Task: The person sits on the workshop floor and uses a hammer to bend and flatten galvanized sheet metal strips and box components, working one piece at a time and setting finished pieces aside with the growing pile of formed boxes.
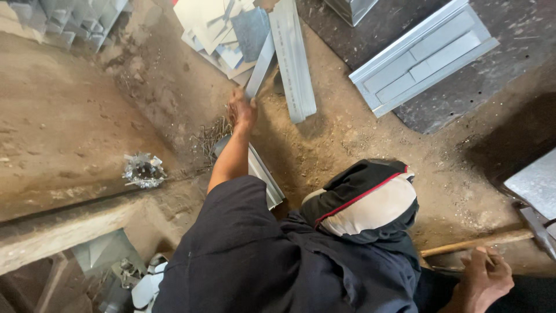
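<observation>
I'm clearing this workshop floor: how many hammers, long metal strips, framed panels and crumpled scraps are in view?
Hammers: 1
Long metal strips: 3, namely the narrow strip in the left hand, the ribbed strip and the channel under the arm
Framed panels: 1
Crumpled scraps: 1
Total: 6

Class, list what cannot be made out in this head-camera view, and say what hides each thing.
- Head view: the hammer head runs off the right edge.
- Head view: the metal strip loses its upper end among the stacked sheets; the left hand gripping it covers the lower end.
- Head view: the right hand has its fingers curled under, so what they grip is unclear.
</observation>
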The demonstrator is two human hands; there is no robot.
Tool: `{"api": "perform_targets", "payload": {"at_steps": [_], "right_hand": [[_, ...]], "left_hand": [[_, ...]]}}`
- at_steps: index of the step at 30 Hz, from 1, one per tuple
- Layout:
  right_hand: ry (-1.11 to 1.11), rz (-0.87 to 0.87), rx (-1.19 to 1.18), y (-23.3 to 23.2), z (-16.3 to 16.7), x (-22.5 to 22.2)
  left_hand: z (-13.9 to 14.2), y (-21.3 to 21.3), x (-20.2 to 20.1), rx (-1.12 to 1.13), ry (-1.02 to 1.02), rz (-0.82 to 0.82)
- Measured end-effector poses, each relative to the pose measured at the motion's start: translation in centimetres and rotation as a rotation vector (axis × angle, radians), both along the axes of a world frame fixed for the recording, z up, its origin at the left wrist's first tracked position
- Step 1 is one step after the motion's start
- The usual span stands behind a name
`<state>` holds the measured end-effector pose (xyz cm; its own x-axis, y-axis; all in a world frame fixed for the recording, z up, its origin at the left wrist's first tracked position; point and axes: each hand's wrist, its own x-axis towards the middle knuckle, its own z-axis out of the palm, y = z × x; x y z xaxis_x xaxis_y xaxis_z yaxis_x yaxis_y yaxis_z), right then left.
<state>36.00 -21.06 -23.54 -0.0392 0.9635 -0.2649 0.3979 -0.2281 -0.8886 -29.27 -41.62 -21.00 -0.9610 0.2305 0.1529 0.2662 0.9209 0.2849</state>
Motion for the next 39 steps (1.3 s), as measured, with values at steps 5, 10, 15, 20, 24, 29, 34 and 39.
{"api": "perform_targets", "payload": {"at_steps": [5, 10, 15, 20, 24, 29, 34, 39], "right_hand": [[-0.024, -0.070, -0.066, -1.0, -0.5, 0.3], [-0.088, -0.076, -0.146, -1.4, 0.3, 0.1], [-0.143, 0.028, -0.247, -1.0, 0.7, -0.3], [-0.060, 0.038, -0.249, -0.7, 0.5, -0.5], [-0.168, 0.080, -0.243, -0.9, 0.3, -0.3], [-0.125, 0.060, -0.219, -1.6, -0.3, 0.6], [-0.145, 0.163, -0.211, -0.9, -2.0, 0.9], [-0.048, 0.208, -0.217, 0.5, -2.4, 0.3]], "left_hand": [[0.9, -0.7, -0.6, -0.152, -0.166, -0.095], [2.0, -0.6, -0.9, -0.149, -0.168, -0.122], [3.3, -2.3, -0.9, -0.179, -0.216, -0.168], [2.7, -4.4, -1.4, -0.363, -0.294, -0.202], [2.5, -5.5, -1.5, -0.299, -0.168, -0.245], [5.8, -7.8, -2.2, 0.066, 0.038, -0.314], [11.7, -7.0, -5.1, 0.319, 0.213, -0.259], [15.7, -3.1, -5.0, 0.381, 0.216, -0.435]]}}
